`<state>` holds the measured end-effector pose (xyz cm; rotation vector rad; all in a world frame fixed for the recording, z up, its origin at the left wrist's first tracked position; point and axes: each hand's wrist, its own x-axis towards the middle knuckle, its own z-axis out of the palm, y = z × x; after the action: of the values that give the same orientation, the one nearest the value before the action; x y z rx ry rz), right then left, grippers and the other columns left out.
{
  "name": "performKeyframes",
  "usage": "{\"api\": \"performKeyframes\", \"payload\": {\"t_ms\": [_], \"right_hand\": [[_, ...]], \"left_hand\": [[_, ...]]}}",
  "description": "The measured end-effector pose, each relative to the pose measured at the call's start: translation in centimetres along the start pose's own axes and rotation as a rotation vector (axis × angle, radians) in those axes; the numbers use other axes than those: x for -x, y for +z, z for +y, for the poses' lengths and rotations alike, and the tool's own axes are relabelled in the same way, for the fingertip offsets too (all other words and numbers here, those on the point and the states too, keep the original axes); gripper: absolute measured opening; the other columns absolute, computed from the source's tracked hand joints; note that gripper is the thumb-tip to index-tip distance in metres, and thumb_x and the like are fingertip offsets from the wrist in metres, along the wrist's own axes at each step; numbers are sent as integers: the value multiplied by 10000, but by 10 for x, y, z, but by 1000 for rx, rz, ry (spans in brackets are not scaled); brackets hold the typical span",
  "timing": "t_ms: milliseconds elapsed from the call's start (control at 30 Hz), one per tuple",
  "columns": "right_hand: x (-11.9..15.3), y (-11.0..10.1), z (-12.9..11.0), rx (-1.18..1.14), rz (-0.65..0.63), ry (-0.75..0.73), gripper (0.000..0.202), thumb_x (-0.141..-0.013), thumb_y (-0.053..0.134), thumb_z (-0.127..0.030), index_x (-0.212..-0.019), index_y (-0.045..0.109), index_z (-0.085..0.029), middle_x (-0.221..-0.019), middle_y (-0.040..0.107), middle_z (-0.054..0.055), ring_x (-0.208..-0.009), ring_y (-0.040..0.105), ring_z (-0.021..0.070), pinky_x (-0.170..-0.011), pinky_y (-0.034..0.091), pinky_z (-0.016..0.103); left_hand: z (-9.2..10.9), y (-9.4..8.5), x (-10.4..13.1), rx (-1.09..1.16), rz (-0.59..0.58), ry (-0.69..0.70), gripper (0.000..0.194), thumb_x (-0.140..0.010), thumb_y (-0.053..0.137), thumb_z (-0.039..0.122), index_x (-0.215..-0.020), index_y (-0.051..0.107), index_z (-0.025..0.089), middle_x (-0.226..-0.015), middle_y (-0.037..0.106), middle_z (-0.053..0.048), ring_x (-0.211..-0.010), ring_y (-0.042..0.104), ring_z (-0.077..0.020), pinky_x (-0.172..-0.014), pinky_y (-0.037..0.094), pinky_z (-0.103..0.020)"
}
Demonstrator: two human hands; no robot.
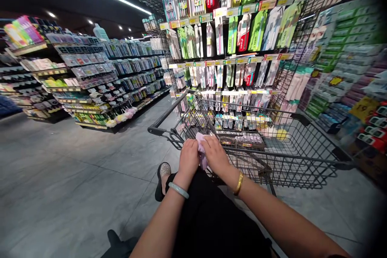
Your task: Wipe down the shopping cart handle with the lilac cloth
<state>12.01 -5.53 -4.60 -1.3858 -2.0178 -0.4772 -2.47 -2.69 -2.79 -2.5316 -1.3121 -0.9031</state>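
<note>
A crumpled pale purple cloth (200, 142) is gripped between my two hands, over my dark-clothed knee. My left hand (189, 157), with a pale bangle at the wrist, has its fingers curled in on the cloth's left side. From the other side my right hand (215, 156), with a gold bracelet, closes over the cloth. Part of the cloth hangs down below the fingers. Just beyond the hands stands a dark wire shopping cart (290, 157), its handle (167, 115) to the left.
Behind the cart rises a wire rack (225, 64) hung with packaged toothbrushes. Stocked shelves (87, 72) stand to the left across the grey tiled floor (90, 169). Stacked green packs (341, 56) fill the right side. My shoe (163, 175) rests near the cart.
</note>
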Motion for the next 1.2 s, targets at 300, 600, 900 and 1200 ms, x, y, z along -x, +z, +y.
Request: {"api": "performKeyframes", "payload": {"t_ms": [300, 600, 900, 1200], "right_hand": [[47, -29, 42, -46, 24, 105, 409, -884, 448, -90, -1261, 589, -168, -1340, 547, 130, -1347, 383, 271, -1143, 351, 523], [22, -16, 27, -76, -32, -111, 411, -887, 513, -90, -1270, 601, -211, -1376, 545, 95, -1375, 366, 241, -1130, 396, 463], [37, -24, 23, -45, -3, 24, 418, -873, 492, -54, -1251, 609, -189, -1371, 541, 114, -1395, 338, 248, -1136, 378, 460], [48, -38, 49, -52, -26, -35, 412, -882, 480, -79, -1250, 606, -214, -1359, 538, 91, -1353, 375, 253, -1129, 372, 491]], "left_hand": [[0, -6, 0, 49, -3, 8, 275, -881, 452, 64, -1067, 603, 201, -1023, 643, -85, -1029, 564, -243, -1021, 414, -453], [-1, -5, 5, 27, 12, 10, 307, -846, 473, 54, -1089, 595, 195, -1101, 639, -94, -1093, 563, -241, -1108, 359, -473], [1, -2, 6, 41, 7, -16, 283, -862, 519, 116, -1123, 579, 210, -1121, 638, -93, -1130, 560, -261, -1129, 334, -517], [-2, -3, 14, 22, 12, -14, 322, -894, 536, 156, -1214, 555, 191, -1215, 609, -92, -1193, 513, -249, -1157, 297, -474]]}}
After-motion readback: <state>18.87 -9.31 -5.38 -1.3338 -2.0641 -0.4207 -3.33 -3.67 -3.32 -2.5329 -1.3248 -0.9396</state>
